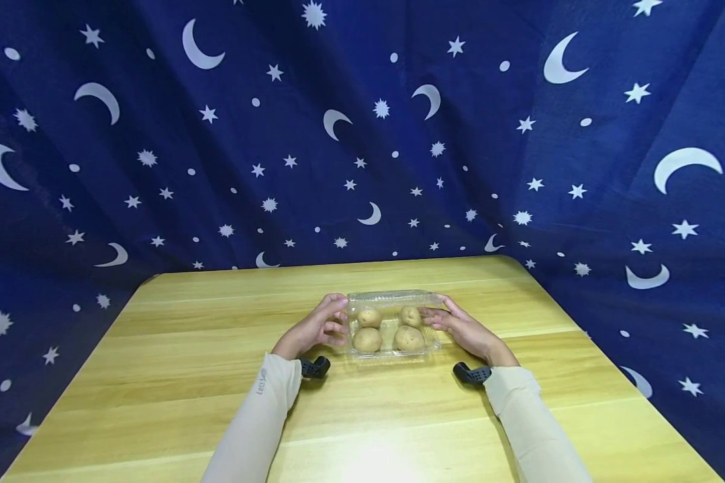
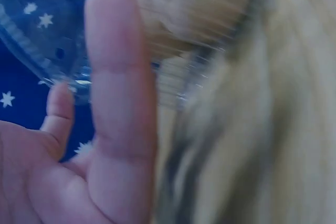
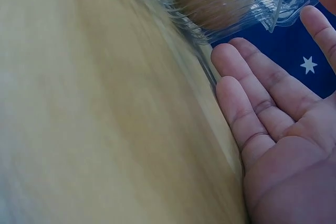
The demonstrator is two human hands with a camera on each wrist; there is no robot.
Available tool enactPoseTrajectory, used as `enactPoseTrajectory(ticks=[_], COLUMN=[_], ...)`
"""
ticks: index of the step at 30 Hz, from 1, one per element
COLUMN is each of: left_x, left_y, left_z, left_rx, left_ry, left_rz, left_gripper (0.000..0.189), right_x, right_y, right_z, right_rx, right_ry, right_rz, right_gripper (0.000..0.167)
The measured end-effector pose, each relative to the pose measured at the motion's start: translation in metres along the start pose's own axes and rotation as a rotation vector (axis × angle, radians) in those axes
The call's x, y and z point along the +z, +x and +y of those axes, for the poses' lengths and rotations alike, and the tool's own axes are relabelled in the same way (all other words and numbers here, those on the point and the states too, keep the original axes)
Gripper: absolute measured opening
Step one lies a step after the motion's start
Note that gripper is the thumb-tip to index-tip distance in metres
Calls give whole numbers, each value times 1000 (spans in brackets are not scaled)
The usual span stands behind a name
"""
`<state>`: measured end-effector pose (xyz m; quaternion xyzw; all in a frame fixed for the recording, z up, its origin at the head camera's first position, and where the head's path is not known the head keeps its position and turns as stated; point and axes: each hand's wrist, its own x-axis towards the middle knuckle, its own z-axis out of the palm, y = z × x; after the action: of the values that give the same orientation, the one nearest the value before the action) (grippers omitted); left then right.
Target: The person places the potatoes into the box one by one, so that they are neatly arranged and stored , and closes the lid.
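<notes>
A clear plastic clamshell box (image 1: 388, 354) sits on the table with its see-through lid (image 1: 393, 294) raised at the far side. Several potatoes lie inside in two rows, among them a front right potato (image 1: 409, 339) and a front left potato (image 1: 367, 340). My left hand (image 1: 317, 327) is at the box's left side, fingers loosely bent, a fingertip right at the lid's edge in the left wrist view. On the opposite side, my right hand (image 1: 462, 329) has its fingers extended beside the wall, with one fingertip (image 3: 311, 17) close to the lid's edge.
The box stands toward the far half of a light wooden table (image 1: 187, 376). A dark blue curtain (image 1: 314, 174) with moons and stars hangs behind the table and along its sides. Each wrist wears a black camera strap, such as the right strap (image 1: 472, 374).
</notes>
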<state>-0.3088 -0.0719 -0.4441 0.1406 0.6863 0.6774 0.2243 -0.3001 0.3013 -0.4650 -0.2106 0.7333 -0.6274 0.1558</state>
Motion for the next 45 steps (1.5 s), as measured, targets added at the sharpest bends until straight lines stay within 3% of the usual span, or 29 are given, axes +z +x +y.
enactPoseTrajectory(ticks=[6, 13, 20, 30, 38, 45], left_x=[1, -3, -4, -5, -5, -4], left_y=[-5, -5, -7, -8, -9, -9], left_z=[10, 7, 9, 10, 10, 12], left_rx=[-40, -41, -23, -29, -32, -34], left_ry=[56, 75, 78, 96, 85, 99], left_rz=[-3, -20, -80, -120, -114, -109], left_gripper=[66, 75, 94, 109, 101, 102], right_x=[-2, 0, -2, 2, 6, 6], right_y=[1, 3, 2, 4, 2, 0], right_z=[1, 0, 2, -12, -26, -30], right_rx=[-23, 25, -67, -31, 11, 28], right_ry=[28, 59, 75, 34, 26, 43], right_rz=[-13, 41, 19, 16, 14, -38], right_gripper=[67, 65, 57, 78, 73, 72])
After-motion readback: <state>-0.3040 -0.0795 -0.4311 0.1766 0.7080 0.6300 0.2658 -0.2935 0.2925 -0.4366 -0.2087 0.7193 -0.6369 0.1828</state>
